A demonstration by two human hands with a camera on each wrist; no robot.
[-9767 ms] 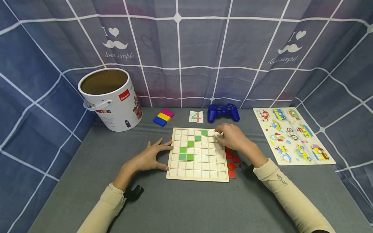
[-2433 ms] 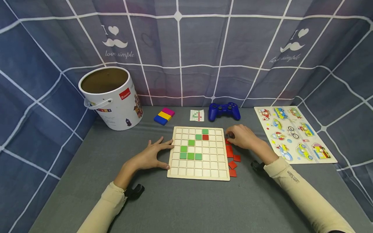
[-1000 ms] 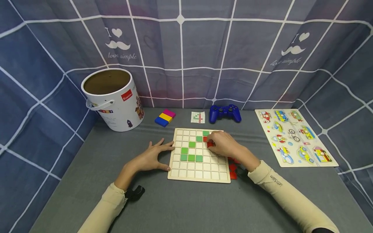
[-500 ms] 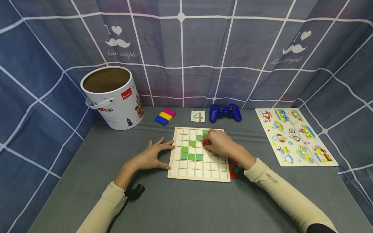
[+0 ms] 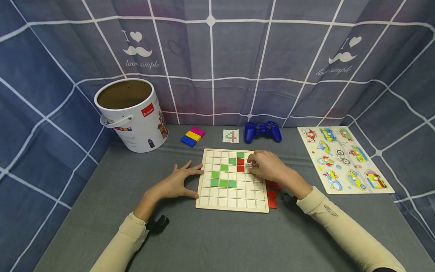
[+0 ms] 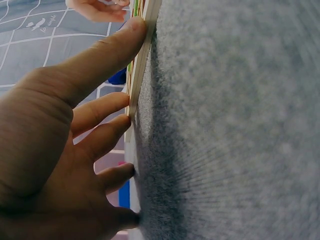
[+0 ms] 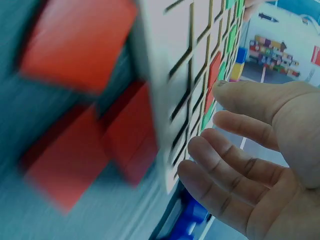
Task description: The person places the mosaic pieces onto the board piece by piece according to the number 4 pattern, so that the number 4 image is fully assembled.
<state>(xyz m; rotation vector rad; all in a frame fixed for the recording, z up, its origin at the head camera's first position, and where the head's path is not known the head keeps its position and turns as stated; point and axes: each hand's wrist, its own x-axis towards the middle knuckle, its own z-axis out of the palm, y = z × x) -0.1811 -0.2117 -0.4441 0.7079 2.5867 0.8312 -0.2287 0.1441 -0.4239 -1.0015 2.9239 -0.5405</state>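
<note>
A white bucket [image 5: 130, 113] with a brown inside stands at the table's [image 5: 210, 241] far left corner. Along the far edge lie a stack of blue, yellow and pink blocks [image 5: 192, 136], a small pattern card [image 5: 231, 136] and a blue game controller [image 5: 263, 131]. A vehicle puzzle board [image 5: 343, 158] lies by the right edge.

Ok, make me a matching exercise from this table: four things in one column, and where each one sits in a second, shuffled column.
Things:
1. white bucket
2. blue game controller
3. vehicle puzzle board
4. loose red tiles

Places:
A. on the grey mat just right of the grid board, near the right wrist
B. far right of the table
C. back left corner
D. back of the table, behind the grid board, beside the small pattern card

Pairs: 1-C, 2-D, 3-B, 4-A
</note>
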